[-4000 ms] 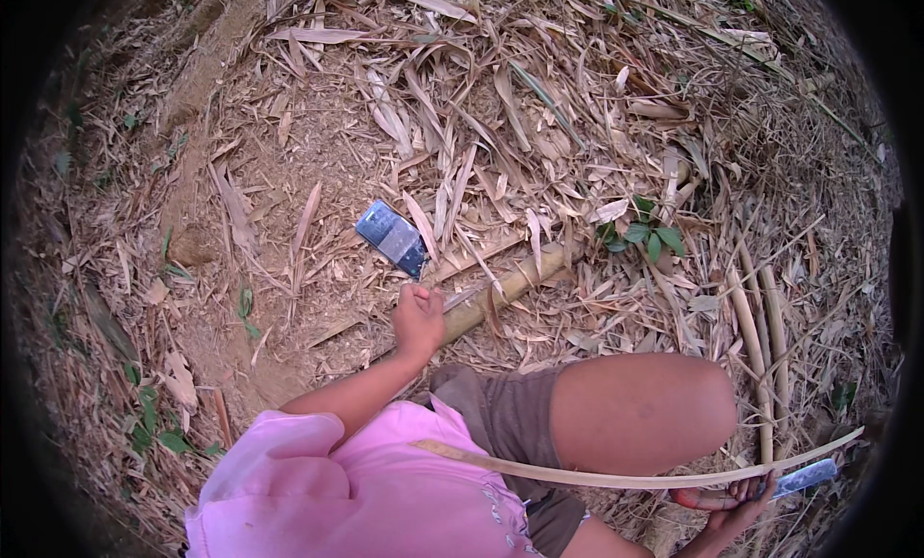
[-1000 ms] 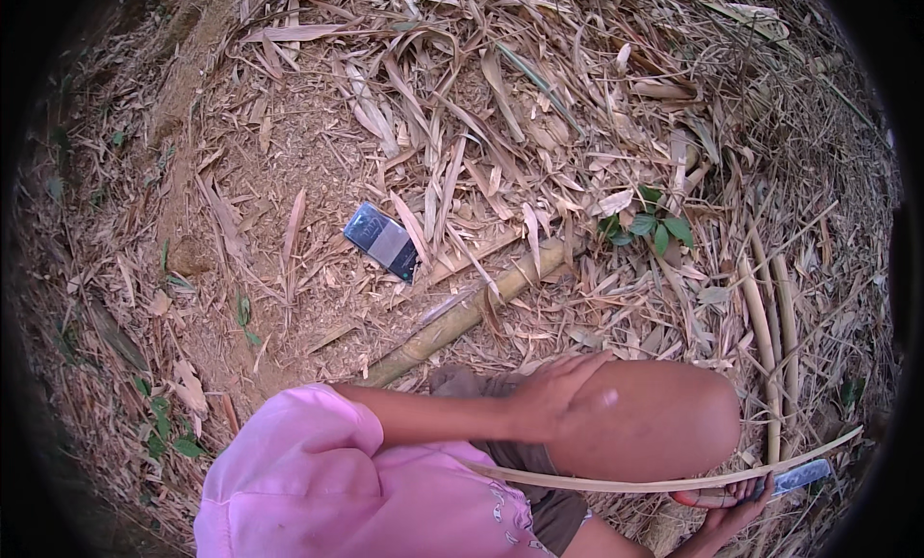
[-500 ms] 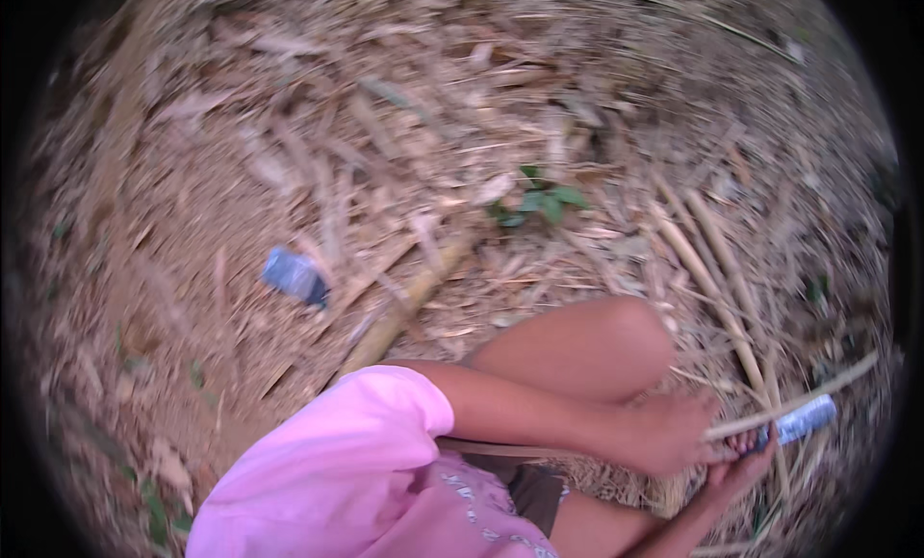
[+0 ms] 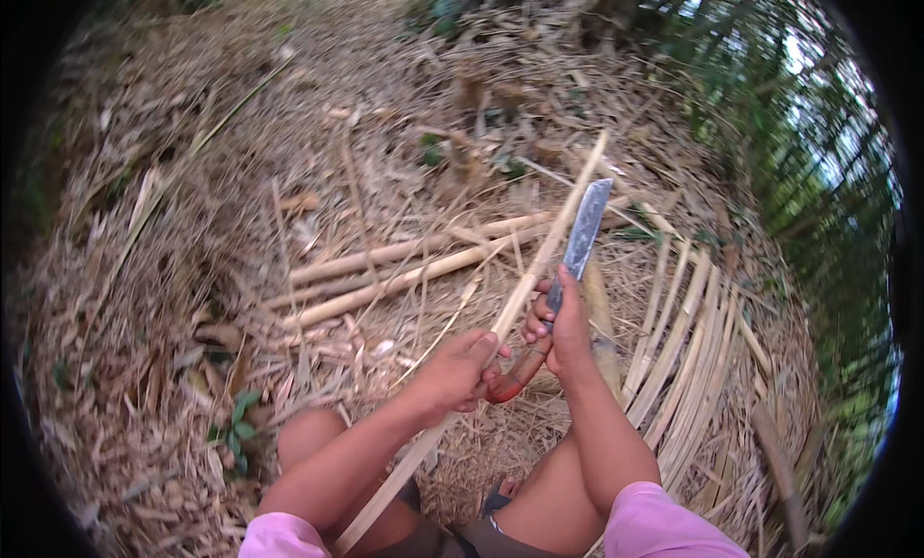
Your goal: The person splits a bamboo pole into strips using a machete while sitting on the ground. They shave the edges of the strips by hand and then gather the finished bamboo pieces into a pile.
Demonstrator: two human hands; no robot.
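A: Found fingers [image 4: 481,351] of the left hand [image 4: 460,370] curled shut round a long bamboo strip [image 4: 532,269]. Found fingers [image 4: 541,319] of the right hand [image 4: 566,332] clamped on a knife [image 4: 583,233] by its reddish curved handle.

B: Wanted the strip's position.

A: Traced it from between the bare knees [image 4: 308,442], up through the left fist, slanting away to the upper right. Saw the grey blade pointing up, just beside the strip and nearly parallel to it; could not tell whether touching.

B: Asked for advice on the handling.

A: Judged it best to keep the edge turned away from the left knuckles, so close to the handle. Judged a firm grip low on the strip useful against whipping, with shallow passes along the grain rather than deep bites. Feared a slip toward the thigh otherwise.

B: Wanted the ground next.

A: Noted pink sleeves [image 4: 664,524] at the lower edge. Noted dry leaf litter [image 4: 192,269] everywhere, uneven and loose. Spotted pale split slats [image 4: 683,346] fanned out to the right of the hands. Spotted whole bamboo poles [image 4: 404,264] lying beyond the left hand.

B: And farther off?

A: Made out a sloping dirt bank behind, then a green bamboo stand [image 4: 828,173] at the far right, with daylight through the stems.
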